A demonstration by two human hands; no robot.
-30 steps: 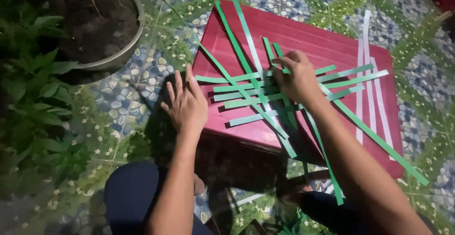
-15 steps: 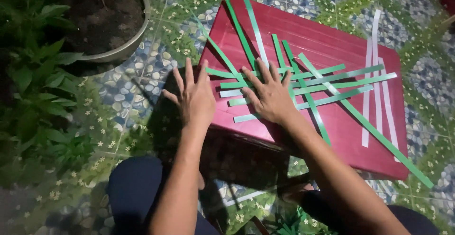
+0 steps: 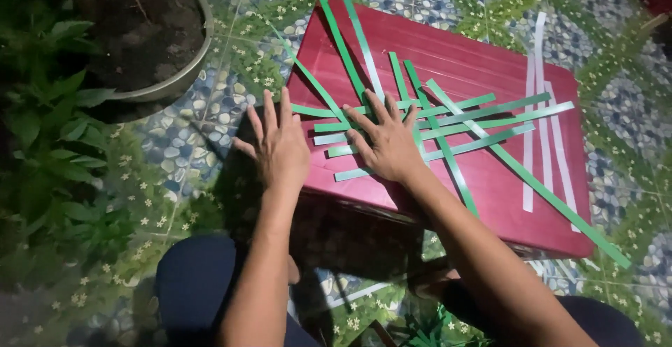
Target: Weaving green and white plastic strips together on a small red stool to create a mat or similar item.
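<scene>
Two flat hands on crossed green strips, right hand mid-weave.

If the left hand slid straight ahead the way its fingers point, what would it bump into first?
Probably the long green strip slanting over the red table's left edge, just past the left hand's fingertips, though height is unclear.

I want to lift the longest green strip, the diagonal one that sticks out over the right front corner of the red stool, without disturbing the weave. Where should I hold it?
Probably pinch the long green strip at its free lower-right end, coming from the right. That end hangs past the edge of the red stool, so fingers fit above and below it. Its upper end is crossed with the other green strips near the right hand, so slide it out slowly.
</scene>
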